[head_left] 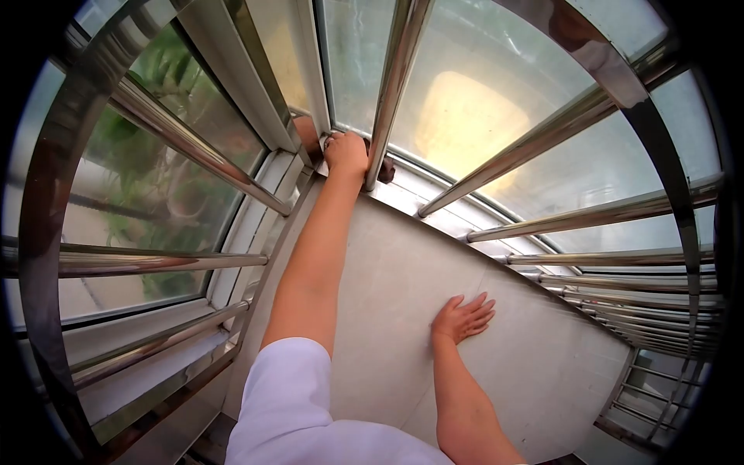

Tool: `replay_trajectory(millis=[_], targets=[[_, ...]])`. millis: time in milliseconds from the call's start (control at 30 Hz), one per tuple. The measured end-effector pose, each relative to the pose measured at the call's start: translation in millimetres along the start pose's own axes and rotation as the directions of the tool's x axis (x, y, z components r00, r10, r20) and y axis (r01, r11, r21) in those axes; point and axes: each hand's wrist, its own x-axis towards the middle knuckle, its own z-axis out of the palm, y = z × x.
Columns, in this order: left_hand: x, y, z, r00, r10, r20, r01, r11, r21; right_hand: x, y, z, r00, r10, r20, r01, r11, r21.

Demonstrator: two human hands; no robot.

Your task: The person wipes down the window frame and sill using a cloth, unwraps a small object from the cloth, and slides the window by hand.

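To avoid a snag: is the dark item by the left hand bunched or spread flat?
Seemingly bunched: the dark item looks lumpy beside the metal post; the left hand partly hides it.

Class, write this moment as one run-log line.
left hand: at dark brown cloth-like item beside metal bar, grip unclear | right hand: open, palm down on pale slab

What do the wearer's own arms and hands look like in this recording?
A plain, pale lavender-white short fabric sleeve covers the upper left arm. The right arm shows bare. The left hand and right hand are ungloved; no watch, bracelet or cable is visible.
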Motion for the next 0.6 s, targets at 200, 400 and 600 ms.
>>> replay_trajectory(millis=[200, 400, 600], targets=[[20, -9, -3, 0.983, 0.066, 0.172, -0.068, 0.998, 0.009, 1, 1, 2, 1.0, 0.002, 0.01, -0.002, 1.0, -0.006], [18, -11, 0, 0.997, 0.078, 0.022, -0.078, 0.997, -0.021, 0, 0, 2, 1.0, 0.002, 0.005, -0.002, 1.0, -0.006], [19, -18, 16, 0.99, 0.14, -0.009, -0.14, 0.981, -0.134, -2, 2, 3, 1.0, -0.011, -0.017, 0.011, 1.0, -0.02]])
